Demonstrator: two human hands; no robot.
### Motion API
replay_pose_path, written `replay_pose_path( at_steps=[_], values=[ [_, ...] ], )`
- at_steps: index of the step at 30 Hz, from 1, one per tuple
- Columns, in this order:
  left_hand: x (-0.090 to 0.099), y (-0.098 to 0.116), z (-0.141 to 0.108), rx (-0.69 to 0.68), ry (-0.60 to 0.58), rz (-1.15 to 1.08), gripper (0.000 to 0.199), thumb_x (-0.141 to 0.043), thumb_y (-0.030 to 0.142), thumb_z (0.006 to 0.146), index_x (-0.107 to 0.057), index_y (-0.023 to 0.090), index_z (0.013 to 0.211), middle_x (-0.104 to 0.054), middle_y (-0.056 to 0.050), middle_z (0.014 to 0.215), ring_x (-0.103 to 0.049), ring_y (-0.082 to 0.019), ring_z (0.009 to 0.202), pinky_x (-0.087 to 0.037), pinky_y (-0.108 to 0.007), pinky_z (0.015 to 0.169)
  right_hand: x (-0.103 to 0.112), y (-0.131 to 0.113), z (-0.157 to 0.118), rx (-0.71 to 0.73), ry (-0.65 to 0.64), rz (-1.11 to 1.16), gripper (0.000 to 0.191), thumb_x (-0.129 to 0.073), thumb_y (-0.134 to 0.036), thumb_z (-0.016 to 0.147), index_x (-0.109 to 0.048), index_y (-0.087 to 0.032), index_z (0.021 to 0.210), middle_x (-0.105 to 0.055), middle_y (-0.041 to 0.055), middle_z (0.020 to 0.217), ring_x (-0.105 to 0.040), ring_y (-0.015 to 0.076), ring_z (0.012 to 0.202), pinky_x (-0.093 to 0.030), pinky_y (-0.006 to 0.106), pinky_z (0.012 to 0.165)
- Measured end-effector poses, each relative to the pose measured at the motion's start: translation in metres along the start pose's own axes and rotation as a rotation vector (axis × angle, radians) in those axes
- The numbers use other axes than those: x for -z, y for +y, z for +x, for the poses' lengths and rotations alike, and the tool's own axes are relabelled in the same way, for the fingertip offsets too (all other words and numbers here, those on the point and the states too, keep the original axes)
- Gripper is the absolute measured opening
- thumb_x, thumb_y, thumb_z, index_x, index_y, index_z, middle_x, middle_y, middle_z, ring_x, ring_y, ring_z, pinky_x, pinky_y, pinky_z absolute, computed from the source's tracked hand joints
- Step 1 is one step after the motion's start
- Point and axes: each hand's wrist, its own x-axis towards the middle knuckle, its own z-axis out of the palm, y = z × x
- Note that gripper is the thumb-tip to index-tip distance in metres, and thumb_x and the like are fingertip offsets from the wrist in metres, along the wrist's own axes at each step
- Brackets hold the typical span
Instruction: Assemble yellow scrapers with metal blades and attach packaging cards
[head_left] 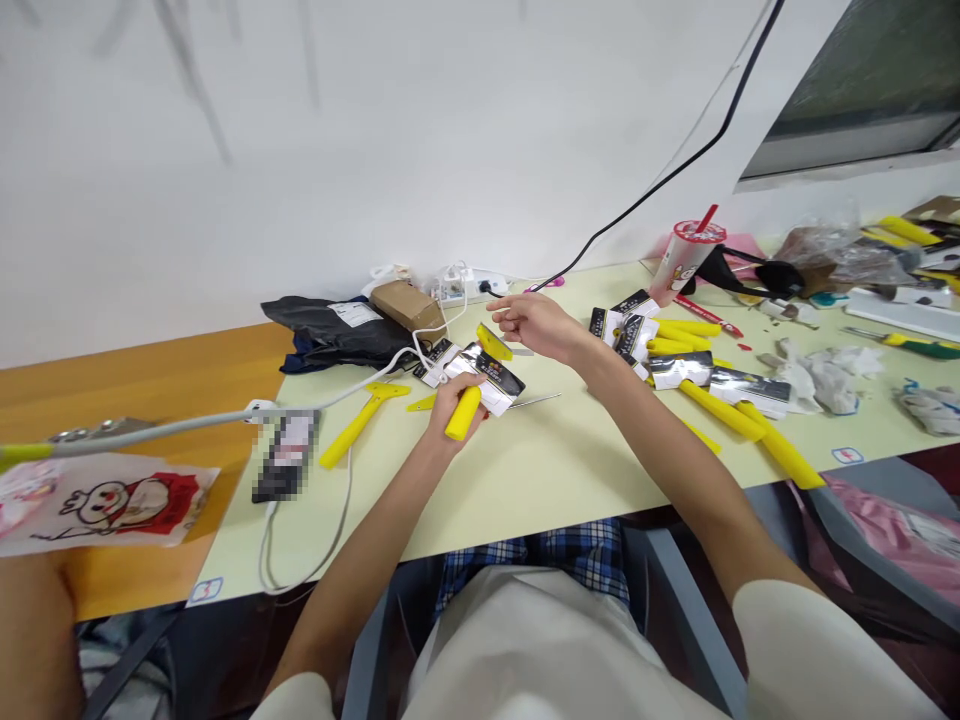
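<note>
My left hand is closed around the yellow handle of a scraper. A black-and-white card label wraps the scraper, and its yellow head points away from me. My right hand is raised just beyond that head, fingers stretched to the left, with nothing visible in it. A thin metal shaft sticks out to the right by my left hand; its other end is hidden. An unlabelled yellow scraper lies on the table to the left. More black label cards lie behind my left hand.
Several labelled yellow scrapers are piled on the right, near a drink cup. At the back are a black bag, a brown box and a power strip. A phone and white cables lie left.
</note>
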Motion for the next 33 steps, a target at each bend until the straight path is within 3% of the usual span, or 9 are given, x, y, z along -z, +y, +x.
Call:
replay_pose_path(
  at_steps=[3,6,12,16,19,23,29,33],
  values=[
    [0.004,-0.007,0.003,0.0,-0.071,-0.173,0.057,-0.079,0.011,0.077,-0.075,0.024,0.132,-0.085,-0.004,0.114,-0.083,-0.026,0.11,-0.064,-0.041,0.105,0.005,0.006,0.02,-0.014,-0.033,-0.002,0.03,-0.057,0.008,0.08,-0.072,-0.01,0.099,-0.064,0.0086,0.091,-0.049,0.0133,0.072,-0.041,0.025,0.06],
    [0.009,-0.015,0.003,0.037,-0.095,-0.232,0.059,-0.079,0.011,0.081,-0.072,0.022,0.14,-0.084,-0.008,0.125,-0.079,-0.031,0.126,-0.056,-0.049,0.121,0.01,0.013,0.034,-0.013,-0.079,-0.066,0.032,-0.06,0.006,0.084,-0.076,-0.01,0.106,-0.071,0.0116,0.102,-0.057,0.0144,0.079,-0.049,0.024,0.068],
    [0.025,-0.028,0.003,0.09,-0.136,-0.22,0.07,-0.083,0.016,0.084,-0.066,0.021,0.152,-0.082,-0.011,0.134,-0.076,-0.033,0.135,-0.048,-0.053,0.131,0.024,0.027,0.049,-0.008,-0.172,-0.15,0.042,-0.059,0.007,0.078,-0.075,-0.017,0.108,-0.076,0.0053,0.097,-0.071,0.0178,0.097,-0.06,0.028,0.09],
    [0.028,-0.03,0.003,0.103,-0.156,-0.151,0.074,-0.081,0.017,0.084,-0.065,0.024,0.156,-0.08,-0.011,0.142,-0.072,-0.036,0.142,-0.047,-0.055,0.131,0.033,0.031,0.056,0.059,-0.226,-0.272,0.032,-0.069,0.003,0.082,-0.073,-0.019,0.105,-0.08,0.0063,0.102,-0.077,0.0217,0.105,-0.063,0.038,0.103],
    [0.027,-0.029,0.001,0.125,-0.149,-0.098,0.072,-0.078,0.022,0.086,-0.064,0.023,0.157,-0.078,-0.012,0.146,-0.07,-0.037,0.145,-0.049,-0.056,0.129,0.035,0.027,0.055,0.103,-0.204,-0.361,0.025,-0.081,-0.002,0.085,-0.072,-0.02,0.1,-0.081,0.0078,0.102,-0.08,0.0239,0.1,-0.066,0.043,0.099],
    [0.026,-0.029,0.0,0.149,-0.155,-0.061,0.074,-0.078,0.029,0.087,-0.062,0.021,0.159,-0.077,-0.015,0.148,-0.067,-0.038,0.148,-0.051,-0.055,0.127,0.035,0.017,0.047,0.153,-0.167,-0.486,0.018,-0.089,-0.009,0.089,-0.073,-0.017,0.087,-0.08,0.0081,0.092,-0.082,0.0227,0.087,-0.069,0.038,0.083],
    [0.028,-0.034,0.0,0.138,-0.18,-0.082,0.075,-0.08,0.036,0.09,-0.06,0.022,0.161,-0.075,-0.016,0.151,-0.061,-0.038,0.155,-0.048,-0.054,0.13,0.039,0.01,0.04,0.194,-0.106,-0.699,0.035,-0.104,-0.031,0.081,-0.073,-0.016,0.072,-0.079,0.0109,0.082,-0.081,0.0226,0.075,-0.066,0.032,0.065],
    [0.024,-0.034,-0.005,0.194,-0.213,-0.135,0.076,-0.08,0.045,0.09,-0.06,0.02,0.16,-0.071,-0.019,0.155,-0.058,-0.043,0.157,-0.048,-0.061,0.128,0.044,0.006,0.039,0.137,-0.07,-0.774,0.036,-0.104,-0.036,0.082,-0.077,-0.015,0.071,-0.077,0.0116,0.074,-0.079,0.0254,0.074,-0.058,0.031,0.058]
  ],
)
